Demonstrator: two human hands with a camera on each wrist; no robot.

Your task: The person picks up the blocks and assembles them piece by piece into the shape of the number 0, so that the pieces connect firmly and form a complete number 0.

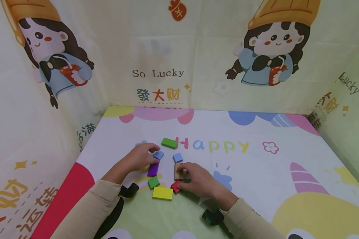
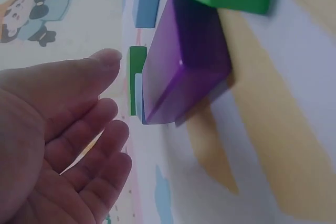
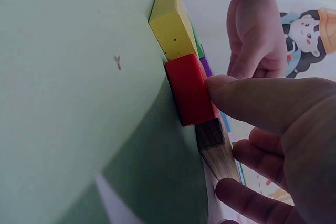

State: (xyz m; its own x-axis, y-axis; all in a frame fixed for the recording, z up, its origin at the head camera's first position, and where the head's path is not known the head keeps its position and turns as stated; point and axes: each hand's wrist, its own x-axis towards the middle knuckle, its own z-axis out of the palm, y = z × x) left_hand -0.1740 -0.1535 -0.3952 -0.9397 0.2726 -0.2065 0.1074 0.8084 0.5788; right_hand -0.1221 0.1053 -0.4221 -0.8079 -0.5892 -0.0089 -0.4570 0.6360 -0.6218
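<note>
My left hand [image 1: 140, 156] is beside a blue block [image 1: 159, 154] and a purple block [image 1: 153, 169]; in the left wrist view its loosely bent fingers [image 2: 113, 140] hold nothing. The thumb of my right hand [image 1: 198, 177] touches a small red block [image 3: 188, 90], while its other fingers lie at a wooden block [image 1: 178, 171]. A second blue block [image 1: 178, 157] stands at the wooden block's far end. Nearest me lies a yellow block [image 1: 162, 193], with a small green block [image 1: 154, 182] at its left. A longer green block [image 1: 169, 143] sits farthest away. Together the blocks form a rough ring.
The blocks lie on a printed tabletop mat [image 1: 242, 172] with coloured letters. Patterned cloth walls [image 1: 209, 59] rise behind and at both sides. Black straps [image 1: 213, 217] are worn near both wrists.
</note>
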